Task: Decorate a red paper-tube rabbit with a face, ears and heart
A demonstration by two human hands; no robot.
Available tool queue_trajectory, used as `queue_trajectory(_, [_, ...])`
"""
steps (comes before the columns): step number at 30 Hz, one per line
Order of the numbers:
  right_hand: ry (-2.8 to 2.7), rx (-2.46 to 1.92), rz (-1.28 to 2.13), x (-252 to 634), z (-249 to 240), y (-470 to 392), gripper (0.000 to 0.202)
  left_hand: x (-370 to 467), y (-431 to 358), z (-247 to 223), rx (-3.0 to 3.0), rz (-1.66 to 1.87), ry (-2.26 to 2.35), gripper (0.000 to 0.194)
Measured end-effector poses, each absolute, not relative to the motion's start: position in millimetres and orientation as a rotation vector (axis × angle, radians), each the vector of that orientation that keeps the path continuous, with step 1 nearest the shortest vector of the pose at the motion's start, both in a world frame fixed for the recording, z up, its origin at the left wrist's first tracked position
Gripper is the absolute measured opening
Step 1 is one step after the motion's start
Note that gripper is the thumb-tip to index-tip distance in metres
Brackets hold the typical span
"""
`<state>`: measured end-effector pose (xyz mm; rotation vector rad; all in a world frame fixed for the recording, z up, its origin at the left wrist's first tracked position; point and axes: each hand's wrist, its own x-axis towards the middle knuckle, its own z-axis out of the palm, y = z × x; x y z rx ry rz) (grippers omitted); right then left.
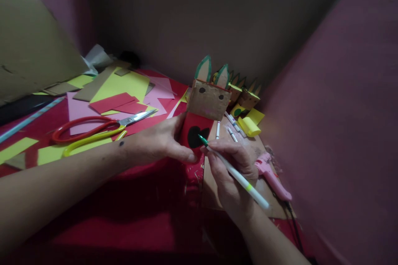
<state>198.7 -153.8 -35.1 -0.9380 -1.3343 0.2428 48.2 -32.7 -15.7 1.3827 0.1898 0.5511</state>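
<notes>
My left hand (164,140) is wrapped round the red body of a cardboard animal figure (209,101). The figure has a box head with two dark eye dots and two pointed ears edged in green. On its red front is a dark rounded shape (195,136) with a pointed part at the right. Between the thumb and fingers of my right hand (234,169) is a white marker (239,178) with a green tip and a yellow-green band. Its tip meets the dark shape, or is very close to it.
Red-and-yellow-handled scissors (121,123) lie left on coloured paper sheets (124,85). Behind the figure stand similar cardboard figures (248,98). At right, a cardboard sheet (214,190) carries loose markers (234,122), a yellow paper roll (249,126) and a pink glue gun (273,178) with a cord.
</notes>
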Motion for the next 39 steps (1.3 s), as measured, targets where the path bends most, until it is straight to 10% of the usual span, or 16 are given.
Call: queue_trajectory(39, [-1.278, -0.89, 0.319, 200.3, -37.8, -160.6, 0.024, 48.3, -32.9, -21.1, 1.168, 0.53, 0.073, 0.036])
